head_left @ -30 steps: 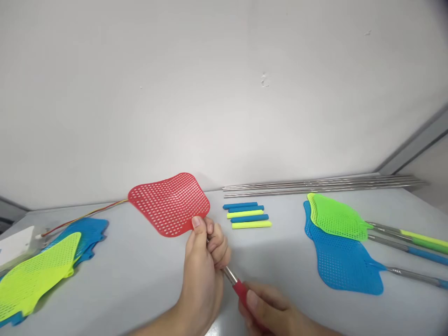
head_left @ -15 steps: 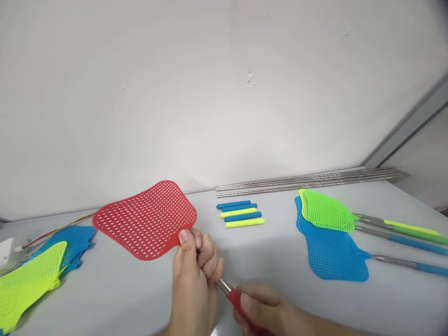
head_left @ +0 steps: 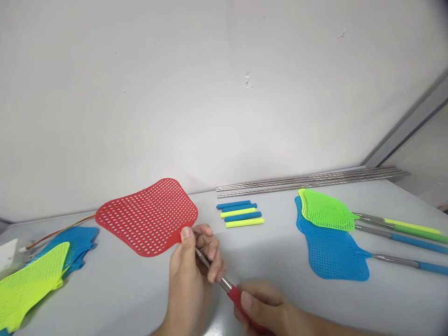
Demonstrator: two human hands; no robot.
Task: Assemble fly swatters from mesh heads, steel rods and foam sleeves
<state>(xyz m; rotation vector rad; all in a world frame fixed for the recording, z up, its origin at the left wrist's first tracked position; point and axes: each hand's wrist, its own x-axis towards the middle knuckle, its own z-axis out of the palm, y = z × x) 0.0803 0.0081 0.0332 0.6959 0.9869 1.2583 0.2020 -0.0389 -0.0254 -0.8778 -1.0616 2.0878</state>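
Note:
A red fly swatter with a perforated head slants across the front middle, its head up to the left. My left hand grips it at the neck, the thumb on the red base of the head and the fingers loosely curled around the metal rod. Lower right, my right hand is closed around the red handle sleeve. A short stretch of metal rod shows between the hands. The handle's far end is hidden in my right hand.
Blue and yellow handle sleeves lie mid-table. Metal rods run along the wall. Swatters with green and blue heads lie right. Loose yellow heads and blue heads are stacked left, beside a white box with wires.
The fingers of my left hand have loosened and spread a little, baring more of the metal rod. The swatter head has shifted slightly right and up. My right hand has hardly moved.

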